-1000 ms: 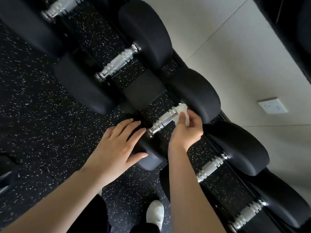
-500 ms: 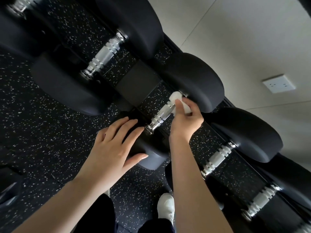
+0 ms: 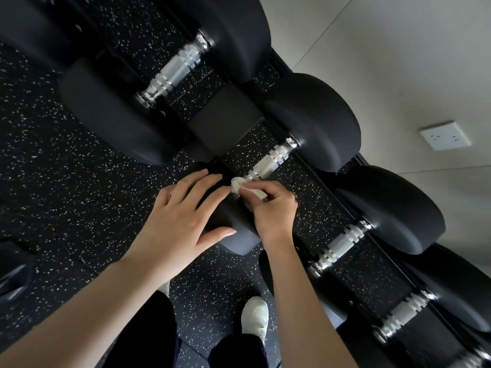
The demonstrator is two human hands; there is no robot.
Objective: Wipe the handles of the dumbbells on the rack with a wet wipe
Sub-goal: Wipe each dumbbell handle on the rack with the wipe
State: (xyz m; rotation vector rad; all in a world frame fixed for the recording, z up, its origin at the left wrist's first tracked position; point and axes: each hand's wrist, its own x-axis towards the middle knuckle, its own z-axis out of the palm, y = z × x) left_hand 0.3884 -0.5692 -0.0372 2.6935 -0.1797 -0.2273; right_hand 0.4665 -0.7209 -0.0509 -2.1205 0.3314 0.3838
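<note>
Crumpled white wet wipe (image 3: 240,187) pinched in curled fingers of right hand (image 3: 273,208), pressed at near end of knurled chrome handle (image 3: 268,162) of black round-headed dumbbell (image 3: 318,120) lying across black white-speckled rack (image 3: 313,197); left hand (image 3: 180,221) flat, fingers straight and spread, resting on that dumbbell's near rubber head (image 3: 236,235). Best wrapped fully round the bar and twisted while sliding toward the far end, working into the knurl grooves, near head braced against rolling, then on to neighbouring handles (image 3: 342,244). No brand, weight marking or label readable anywhere; white wall socket plate (image 3: 444,136) blank too.
</note>
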